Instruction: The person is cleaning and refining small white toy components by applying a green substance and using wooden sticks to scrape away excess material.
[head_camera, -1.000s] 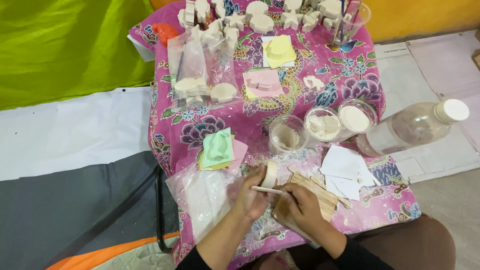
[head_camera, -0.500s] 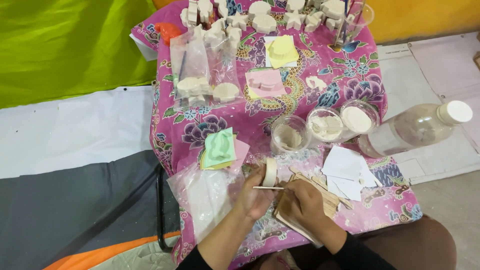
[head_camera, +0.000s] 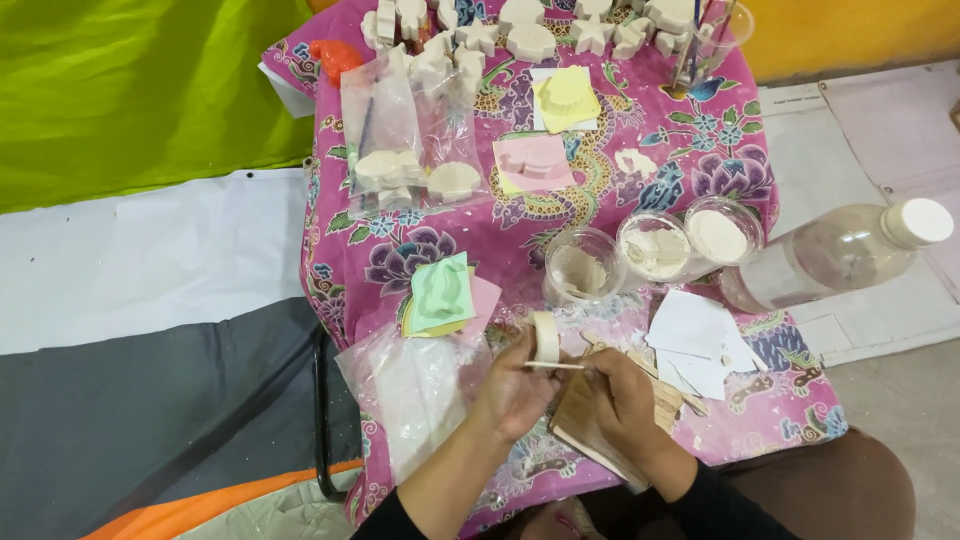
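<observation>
My left hand holds a small round white plaster piece upright between its fingertips. My right hand grips a thin wooden stick, whose tip touches the piece's lower edge. Both hands hover over the near edge of a table covered with a pink flowered cloth. Under my right hand lies a pile of flat wooden sticks and a thin board.
Three clear cups with white powder or paste stand beyond my hands, beside a lying clear bottle. White paper scraps, a green mould, a clear plastic bag, bagged casts and several white plaster shapes fill the table.
My hands and the plaster piece have shifted slightly; the stick stays against the piece. The view has drifted a little.
</observation>
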